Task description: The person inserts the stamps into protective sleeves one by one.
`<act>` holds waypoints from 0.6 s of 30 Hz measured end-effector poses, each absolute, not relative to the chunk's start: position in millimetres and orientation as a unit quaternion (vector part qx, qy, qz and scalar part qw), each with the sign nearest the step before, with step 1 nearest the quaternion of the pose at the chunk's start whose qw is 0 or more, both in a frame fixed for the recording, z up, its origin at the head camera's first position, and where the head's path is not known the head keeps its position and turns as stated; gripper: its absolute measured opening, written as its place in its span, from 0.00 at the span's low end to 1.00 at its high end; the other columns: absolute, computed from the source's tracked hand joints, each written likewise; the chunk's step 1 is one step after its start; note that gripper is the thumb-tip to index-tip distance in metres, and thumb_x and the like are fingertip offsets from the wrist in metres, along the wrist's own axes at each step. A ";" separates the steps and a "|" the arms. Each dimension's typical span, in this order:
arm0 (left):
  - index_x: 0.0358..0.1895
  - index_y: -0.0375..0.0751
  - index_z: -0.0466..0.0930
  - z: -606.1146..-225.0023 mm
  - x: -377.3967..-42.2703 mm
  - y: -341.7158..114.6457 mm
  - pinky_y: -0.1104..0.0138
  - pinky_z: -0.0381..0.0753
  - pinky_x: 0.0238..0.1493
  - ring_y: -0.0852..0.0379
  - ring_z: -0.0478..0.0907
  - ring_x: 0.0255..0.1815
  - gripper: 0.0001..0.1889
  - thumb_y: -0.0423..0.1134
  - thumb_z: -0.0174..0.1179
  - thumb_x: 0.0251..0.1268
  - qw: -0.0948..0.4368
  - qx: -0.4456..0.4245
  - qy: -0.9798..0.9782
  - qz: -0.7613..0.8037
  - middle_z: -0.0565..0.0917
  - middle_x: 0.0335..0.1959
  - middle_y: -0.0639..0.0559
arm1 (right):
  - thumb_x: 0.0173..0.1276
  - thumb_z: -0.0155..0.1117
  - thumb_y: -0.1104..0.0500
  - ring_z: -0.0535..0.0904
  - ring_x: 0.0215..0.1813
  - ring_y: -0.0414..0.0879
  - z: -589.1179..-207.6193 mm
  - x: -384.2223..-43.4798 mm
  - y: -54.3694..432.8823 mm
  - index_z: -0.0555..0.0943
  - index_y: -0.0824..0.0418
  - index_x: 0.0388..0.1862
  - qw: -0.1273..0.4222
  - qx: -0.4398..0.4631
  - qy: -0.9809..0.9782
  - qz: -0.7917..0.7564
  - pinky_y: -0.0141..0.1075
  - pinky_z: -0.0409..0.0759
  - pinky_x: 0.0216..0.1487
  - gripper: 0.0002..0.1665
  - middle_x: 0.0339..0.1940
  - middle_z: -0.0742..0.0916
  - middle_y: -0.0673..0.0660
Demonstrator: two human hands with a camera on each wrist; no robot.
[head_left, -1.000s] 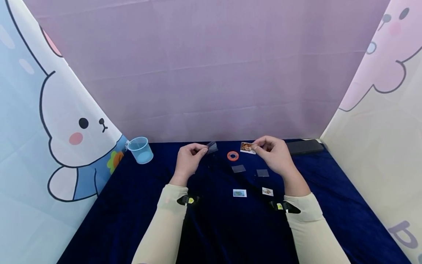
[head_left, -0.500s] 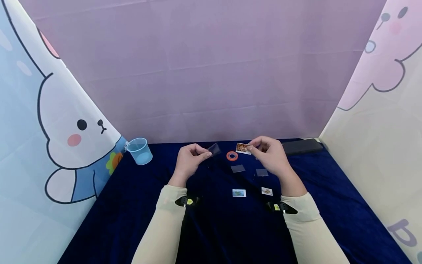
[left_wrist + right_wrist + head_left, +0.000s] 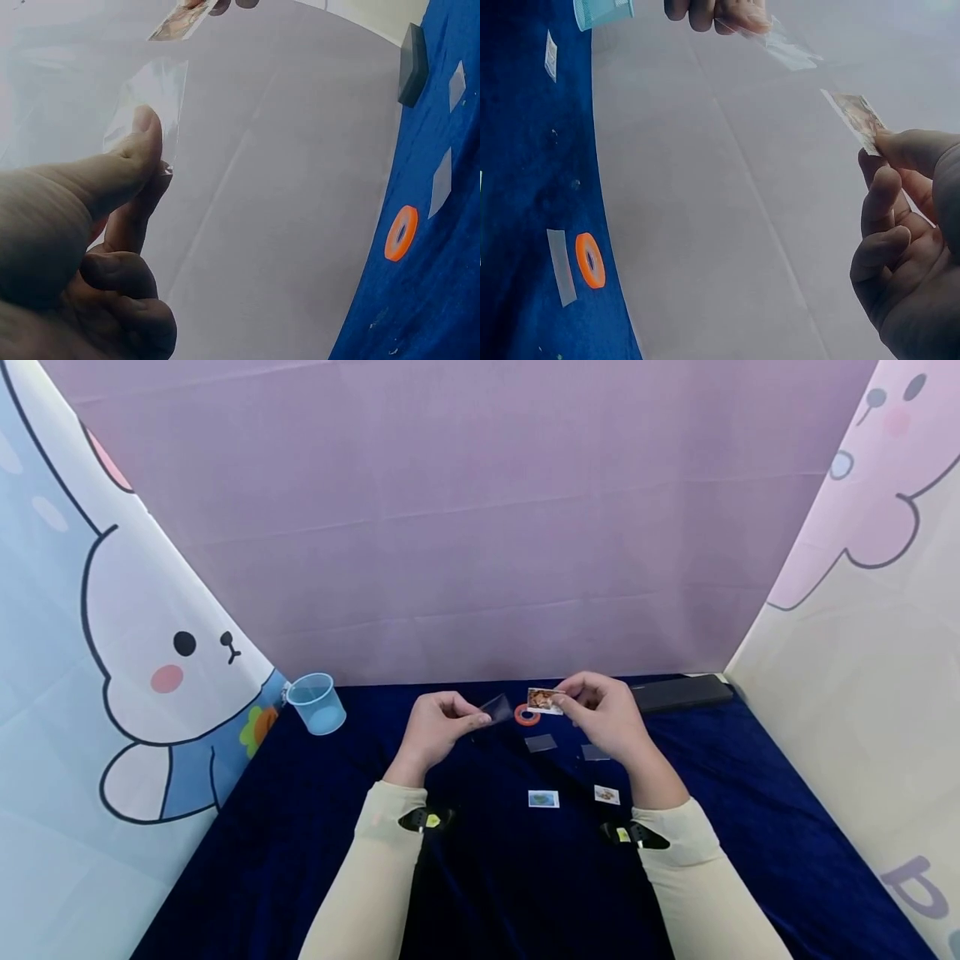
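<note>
My left hand (image 3: 433, 731) pinches a small clear plastic sleeve (image 3: 497, 708) between thumb and index finger, its far end sticking out to the right. Facing it, my right hand (image 3: 606, 717) holds a small picture card (image 3: 542, 700) with a white border by its right edge. In the left wrist view the sleeve (image 3: 174, 90) looks thin and creased, and a gap separates it from the card (image 3: 180, 24). Both are held up off the cloth. The right wrist view shows the card (image 3: 856, 116) gripped at one end by thumb and fingertips.
Beneath the hands, an orange tape roll (image 3: 527, 723) lies on the dark blue cloth. Nearer are two clear sleeves (image 3: 540, 743), then a blue picture card (image 3: 543, 799) and another card (image 3: 607, 795). A blue cup (image 3: 318, 706) stands far left; a black case (image 3: 681, 693) lies far right.
My right hand has moved left with the card, now partly over the tape roll. The sleeve in my left hand has shifted slightly right and down, narrowing the gap.
</note>
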State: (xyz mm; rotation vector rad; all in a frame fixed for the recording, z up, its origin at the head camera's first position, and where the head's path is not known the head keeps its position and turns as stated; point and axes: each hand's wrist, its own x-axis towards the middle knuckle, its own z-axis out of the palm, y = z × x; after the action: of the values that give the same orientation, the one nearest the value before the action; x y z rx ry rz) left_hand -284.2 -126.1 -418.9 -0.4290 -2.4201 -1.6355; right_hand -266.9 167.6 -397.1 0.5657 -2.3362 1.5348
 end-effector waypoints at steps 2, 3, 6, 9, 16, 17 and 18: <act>0.29 0.48 0.91 -419.7 -284.1 -125.4 0.66 0.77 0.29 0.54 0.80 0.27 0.08 0.43 0.82 0.55 0.092 -0.147 -0.817 -0.550 0.88 0.29 0.53 | 0.74 0.73 0.52 0.77 0.24 0.52 -397.5 -266.3 166.3 0.88 0.50 0.43 0.143 0.196 -0.812 0.531 0.39 0.72 0.21 0.05 0.25 0.84 0.55; 0.29 0.48 0.91 -420.5 -284.6 -125.2 0.66 0.77 0.29 0.54 0.79 0.27 0.08 0.43 0.82 0.54 0.092 -0.147 -0.818 -0.549 0.88 0.29 0.53 | 0.73 0.73 0.53 0.76 0.24 0.52 -397.6 -266.2 165.7 0.88 0.50 0.43 0.143 0.196 -0.813 0.530 0.39 0.72 0.21 0.04 0.25 0.85 0.55; 0.29 0.47 0.91 -421.5 -285.3 -124.1 0.66 0.77 0.29 0.55 0.79 0.27 0.09 0.43 0.83 0.54 0.093 -0.151 -0.819 -0.546 0.88 0.29 0.53 | 0.73 0.74 0.53 0.77 0.25 0.53 -398.0 -266.4 164.6 0.88 0.50 0.42 0.138 0.194 -0.816 0.527 0.39 0.72 0.21 0.04 0.25 0.85 0.54; 0.28 0.48 0.91 -422.2 -285.9 -123.5 0.66 0.78 0.28 0.55 0.80 0.27 0.08 0.43 0.82 0.54 0.092 -0.155 -0.821 -0.542 0.88 0.29 0.54 | 0.73 0.73 0.52 0.79 0.26 0.57 -398.4 -266.6 164.0 0.87 0.51 0.41 0.129 0.192 -0.819 0.525 0.39 0.73 0.22 0.04 0.26 0.86 0.54; 0.28 0.48 0.90 -419.6 -283.9 -122.0 0.66 0.79 0.29 0.54 0.81 0.27 0.08 0.41 0.82 0.55 0.085 -0.157 -0.826 -0.534 0.88 0.29 0.54 | 0.74 0.73 0.53 0.81 0.28 0.59 -398.6 -266.6 162.9 0.87 0.51 0.41 0.119 0.196 -0.819 0.526 0.40 0.74 0.22 0.04 0.26 0.86 0.54; 0.28 0.48 0.90 -419.3 -283.9 -121.9 0.66 0.79 0.29 0.55 0.81 0.27 0.08 0.41 0.82 0.55 0.085 -0.155 -0.827 -0.534 0.88 0.29 0.54 | 0.74 0.73 0.53 0.81 0.28 0.59 -398.2 -266.6 162.7 0.87 0.51 0.41 0.119 0.198 -0.819 0.526 0.39 0.74 0.22 0.04 0.26 0.86 0.54; 0.28 0.49 0.90 -418.9 -283.9 -121.7 0.66 0.79 0.29 0.55 0.81 0.27 0.08 0.41 0.82 0.55 0.085 -0.153 -0.828 -0.532 0.88 0.29 0.55 | 0.74 0.73 0.53 0.80 0.28 0.60 -397.6 -266.5 162.7 0.87 0.51 0.41 0.119 0.199 -0.818 0.526 0.39 0.74 0.21 0.04 0.26 0.86 0.54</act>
State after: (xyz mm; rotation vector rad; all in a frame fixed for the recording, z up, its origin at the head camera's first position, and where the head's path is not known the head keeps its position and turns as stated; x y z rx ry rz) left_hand -283.9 -121.7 -418.9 -0.4574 -2.4704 -1.5882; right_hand -266.5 162.7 -397.6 0.5830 -2.3909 1.5383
